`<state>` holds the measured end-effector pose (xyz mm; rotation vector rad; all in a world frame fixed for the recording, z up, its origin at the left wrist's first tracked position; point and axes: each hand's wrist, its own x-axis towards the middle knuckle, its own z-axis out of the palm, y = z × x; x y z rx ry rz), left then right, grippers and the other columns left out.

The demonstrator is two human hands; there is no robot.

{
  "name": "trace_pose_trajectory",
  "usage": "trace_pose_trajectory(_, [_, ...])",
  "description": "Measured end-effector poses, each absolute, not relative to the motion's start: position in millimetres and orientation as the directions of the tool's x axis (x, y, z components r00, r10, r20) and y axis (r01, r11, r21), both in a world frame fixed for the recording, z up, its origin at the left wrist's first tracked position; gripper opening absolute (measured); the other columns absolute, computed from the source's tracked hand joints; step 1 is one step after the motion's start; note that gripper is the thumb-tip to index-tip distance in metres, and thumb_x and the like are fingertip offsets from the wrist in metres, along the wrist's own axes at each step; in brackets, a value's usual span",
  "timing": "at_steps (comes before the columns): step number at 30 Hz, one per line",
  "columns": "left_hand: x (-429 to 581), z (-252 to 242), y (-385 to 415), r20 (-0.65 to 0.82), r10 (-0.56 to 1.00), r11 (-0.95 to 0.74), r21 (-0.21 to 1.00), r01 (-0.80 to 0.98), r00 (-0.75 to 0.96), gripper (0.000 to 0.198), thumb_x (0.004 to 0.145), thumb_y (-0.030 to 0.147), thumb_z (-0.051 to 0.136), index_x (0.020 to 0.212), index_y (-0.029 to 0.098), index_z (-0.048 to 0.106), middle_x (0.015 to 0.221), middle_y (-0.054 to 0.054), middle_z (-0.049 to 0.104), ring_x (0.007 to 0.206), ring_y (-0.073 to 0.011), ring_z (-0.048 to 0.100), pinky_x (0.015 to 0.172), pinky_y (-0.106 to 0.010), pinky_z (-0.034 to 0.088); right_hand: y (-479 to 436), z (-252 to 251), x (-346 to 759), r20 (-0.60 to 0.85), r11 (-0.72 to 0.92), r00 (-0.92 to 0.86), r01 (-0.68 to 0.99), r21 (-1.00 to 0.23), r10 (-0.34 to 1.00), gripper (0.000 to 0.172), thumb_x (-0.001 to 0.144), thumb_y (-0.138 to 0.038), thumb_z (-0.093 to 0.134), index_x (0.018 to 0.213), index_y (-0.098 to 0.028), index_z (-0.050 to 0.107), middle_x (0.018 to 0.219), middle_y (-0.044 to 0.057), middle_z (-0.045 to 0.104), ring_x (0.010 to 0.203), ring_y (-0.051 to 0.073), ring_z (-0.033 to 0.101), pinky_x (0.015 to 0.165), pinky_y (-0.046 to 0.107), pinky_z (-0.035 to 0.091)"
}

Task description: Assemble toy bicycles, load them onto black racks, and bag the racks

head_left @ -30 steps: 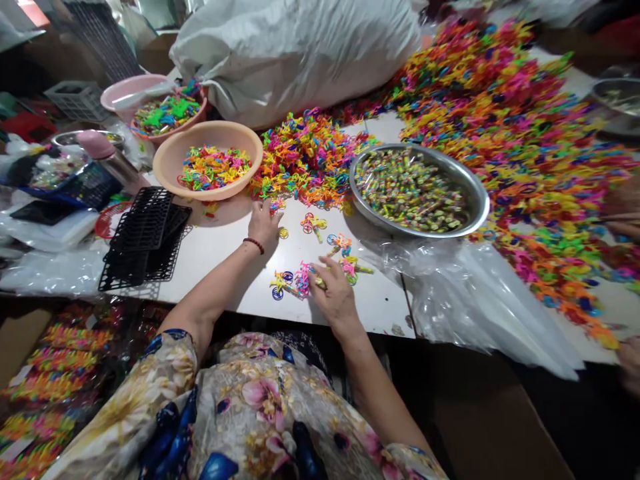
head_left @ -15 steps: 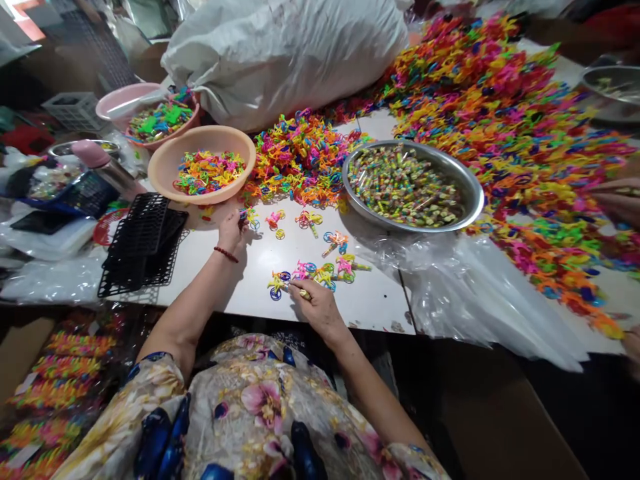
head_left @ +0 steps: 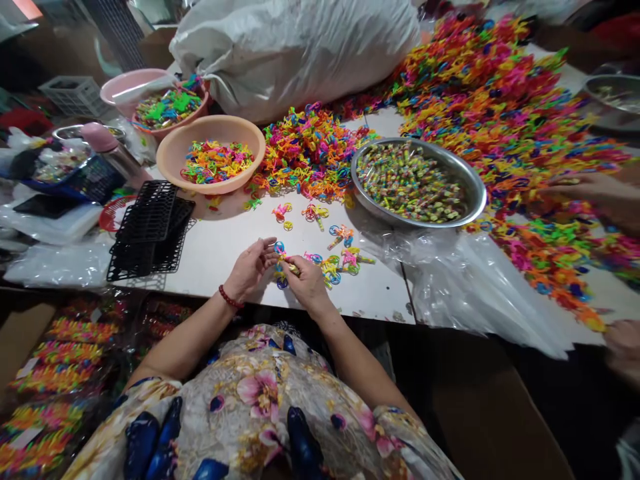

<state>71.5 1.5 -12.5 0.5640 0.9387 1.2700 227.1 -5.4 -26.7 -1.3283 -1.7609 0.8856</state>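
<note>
My left hand (head_left: 249, 268) and my right hand (head_left: 306, 282) meet near the white table's (head_left: 215, 247) front edge. Both pinch a small yellow and blue plastic toy bicycle (head_left: 281, 261) between their fingertips. A red bead bracelet sits on my left wrist. Just right of my hands lie several more little toy bicycles (head_left: 340, 264) in pink, green and yellow. Others (head_left: 313, 215) lie farther back on the table.
A peach bowl (head_left: 173, 163) and a pink bowl (head_left: 117, 90) hold coloured parts. A steel basin (head_left: 475, 200) holds wrapped candies. Big heaps of coloured toys (head_left: 500, 113), a white sack (head_left: 295, 47), clear bags (head_left: 465, 287) and black grids (head_left: 147, 230) surround them. Another person's hand (head_left: 585, 190) reaches in at right.
My left hand drew back from beside the peach bowl to the front edge and joined my right hand on a toy bicycle. The right hand shifted slightly left.
</note>
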Motion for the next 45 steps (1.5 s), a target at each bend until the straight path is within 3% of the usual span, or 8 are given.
trace_pose_trajectory(5, [91,-19,-20,-0.19,0.972,0.122,0.911,-0.395,-0.139,0.053,0.073,0.033,0.083,0.121,0.021,0.063,0.11,-0.004,0.07,0.094,-0.0113,0.064,0.085,-0.022,0.05,-15,-32,212,0.209,0.354,-0.286,0.732,-0.582,0.935,0.019,0.091,-0.019,0.05,0.097,-0.016,0.068,0.093,0.013,0.072,0.086,0.023,0.067,0.073,0.03,0.05])
trace_pose_trajectory(10, [82,-28,-12,-0.312,0.926,0.204,0.888,-0.413,-0.212,0.03,0.079,0.041,0.075,0.089,0.015,0.065,0.082,-0.003,0.069,0.065,-0.0094,0.059,0.062,-0.022,0.048,-26,-35,205,0.237,0.419,-0.392,0.489,-0.765,0.889,0.031,0.095,-0.024,0.052,0.123,-0.019,0.062,0.117,0.013,0.069,0.107,0.023,0.065,0.094,0.035,0.051])
trace_pose_trajectory(13, [74,-28,-7,-0.379,0.888,0.218,0.846,-0.488,-0.261,0.028,0.082,0.041,0.072,0.082,0.016,0.06,0.073,-0.002,0.067,0.061,-0.0099,0.059,0.056,-0.021,0.045,-26,-36,208,0.177,0.28,-0.307,0.334,-0.9,0.935,0.034,0.094,-0.032,0.056,0.125,-0.02,0.062,0.115,0.01,0.07,0.101,0.02,0.066,0.092,0.034,0.053])
trace_pose_trajectory(16, [68,-25,-7,-0.481,0.864,0.314,0.747,-0.586,-0.149,0.035,0.085,0.049,0.067,0.081,0.016,0.058,0.072,-0.004,0.066,0.061,-0.0129,0.061,0.057,-0.025,0.049,-19,-39,215,0.073,0.124,-0.232,0.212,-0.969,0.97,0.033,0.092,-0.037,0.057,0.118,-0.02,0.066,0.105,0.007,0.073,0.093,0.019,0.068,0.086,0.032,0.055])
trace_pose_trajectory(19, [67,-24,-8,-0.49,0.872,0.366,0.68,-0.635,-0.022,0.035,0.082,0.048,0.073,0.081,0.015,0.059,0.076,-0.004,0.068,0.068,-0.0138,0.065,0.064,-0.027,0.053,-12,-41,221,0.055,0.077,-0.209,0.099,-0.992,0.976,0.034,0.09,-0.041,0.059,0.116,-0.021,0.07,0.114,0.006,0.073,0.106,0.02,0.067,0.096,0.034,0.054])
trace_pose_trajectory(23, [72,-29,-9,-0.45,0.888,0.295,0.718,-0.63,-0.096,0.032,0.071,0.031,0.085,0.081,0.015,0.06,0.075,-0.001,0.068,0.069,-0.0104,0.065,0.067,-0.023,0.053,-8,-42,224,0.036,0.055,-0.174,0.105,-0.993,0.984,0.039,0.091,-0.045,0.057,0.119,-0.021,0.07,0.12,0.007,0.071,0.102,0.018,0.068,0.093,0.032,0.055])
trace_pose_trajectory(31, [78,-39,-7,-0.36,0.871,0.185,0.87,-0.456,-0.333,0.039,0.076,0.043,0.079,0.09,0.018,0.053,0.063,0.006,0.058,0.048,-0.0063,0.051,0.048,-0.019,0.041,-9,-53,219,-0.002,0.021,-0.236,0.094,-0.995,0.972,0.034,0.088,-0.048,0.061,0.105,-0.02,0.068,0.088,0.003,0.071,0.082,0.016,0.067,0.077,0.028,0.055])
trace_pose_trajectory(45, [85,-35,-11,-0.21,0.937,0.186,0.976,-0.111,-0.279,0.02,0.088,0.032,0.066,0.096,0.02,0.052,0.076,0.002,0.059,0.066,-0.0108,0.055,0.064,-0.023,0.043,-17,-41,223,0.076,0.107,-0.2,0.151,-0.983,0.977,0.025,0.086,-0.044,0.066,0.094,-0.02,0.07,0.088,0.004,0.073,0.081,0.018,0.069,0.075,0.03,0.054])
